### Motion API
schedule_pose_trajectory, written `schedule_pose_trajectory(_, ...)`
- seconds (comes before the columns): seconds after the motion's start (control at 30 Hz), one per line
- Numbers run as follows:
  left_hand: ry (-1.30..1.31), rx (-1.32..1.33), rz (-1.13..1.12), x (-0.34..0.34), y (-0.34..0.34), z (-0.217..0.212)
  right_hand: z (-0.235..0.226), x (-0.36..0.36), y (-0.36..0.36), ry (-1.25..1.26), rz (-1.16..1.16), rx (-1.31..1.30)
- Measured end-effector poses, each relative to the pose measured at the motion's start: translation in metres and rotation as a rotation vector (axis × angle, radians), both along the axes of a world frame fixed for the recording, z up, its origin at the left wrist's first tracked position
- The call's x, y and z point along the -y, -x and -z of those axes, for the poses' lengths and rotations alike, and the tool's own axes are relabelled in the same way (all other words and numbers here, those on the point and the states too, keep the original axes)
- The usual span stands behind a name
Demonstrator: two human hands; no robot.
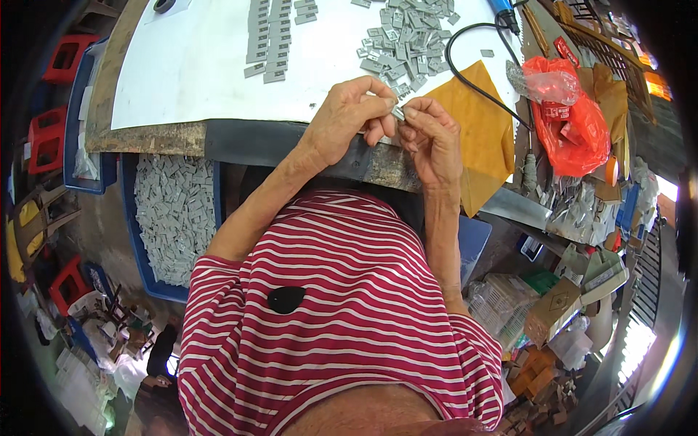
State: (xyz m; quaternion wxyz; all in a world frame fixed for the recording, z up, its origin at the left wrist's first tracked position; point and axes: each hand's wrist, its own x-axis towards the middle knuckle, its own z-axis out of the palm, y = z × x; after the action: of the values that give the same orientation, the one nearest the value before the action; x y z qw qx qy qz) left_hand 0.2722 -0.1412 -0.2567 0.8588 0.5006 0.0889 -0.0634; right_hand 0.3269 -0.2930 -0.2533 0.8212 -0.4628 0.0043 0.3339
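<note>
One small grey piece [398,112] sits pinched between the left hand [347,118] and right hand [436,142] above the table edge [254,140]; from it, tan paper [483,120] lies at three o'clock, heaped grey pieces [407,43] at twelve, rowed pieces [279,45] at ten.

The small grey piece [398,112] looks like smooth metal with a dull sheen, as do the loose, flat, rectangular grey pieces [407,43]. The broad white sheet [196,73] looks like smooth, matt paper; the folded tan sheet [480,123] looks like creased paper. The brown wooden table edge [156,135] is rough and worn, its dark grey strip [276,149] smoother. The crumpled red bag [571,138] is glossy, thin plastic. The blue rectangular bin [151,265] looks like smooth, hard plastic. The red-and-white striped shirt [327,269] is soft, matt cloth.
</note>
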Motion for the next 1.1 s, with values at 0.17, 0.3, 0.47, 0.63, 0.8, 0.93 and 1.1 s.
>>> schedule_pose_trajectory(0.17,0.115,-0.023,0.013,0.002,0.001,0.001,-0.002,0.001,-0.001,0.058,0.019,0.037)
schedule_pose_trajectory(0.3,0.040,0.003,0.010,0.003,0.003,0.003,-0.004,0.000,-0.001,0.129,0.019,0.061)
schedule_pose_trajectory(0.47,-0.136,0.042,0.004,0.005,0.003,-0.001,-0.005,-0.002,-0.001,0.207,-0.008,0.102)
schedule_pose_trajectory(0.63,-0.217,0.056,0.003,0.005,0.004,-0.002,-0.004,-0.002,-0.002,0.266,-0.012,0.156)
schedule_pose_trajectory(0.8,-0.224,0.049,0.016,0.005,0.003,0.001,-0.004,-0.003,-0.002,0.323,-0.028,0.211)
schedule_pose_trajectory(0.93,-0.262,0.065,0.024,0.004,0.004,0.000,-0.005,-0.004,0.001,0.424,-0.004,0.325)
schedule_pose_trajectory(1.1,-0.477,0.148,0.028,0.001,0.003,-0.005,-0.006,-0.001,-0.002,0.322,-0.011,0.217)
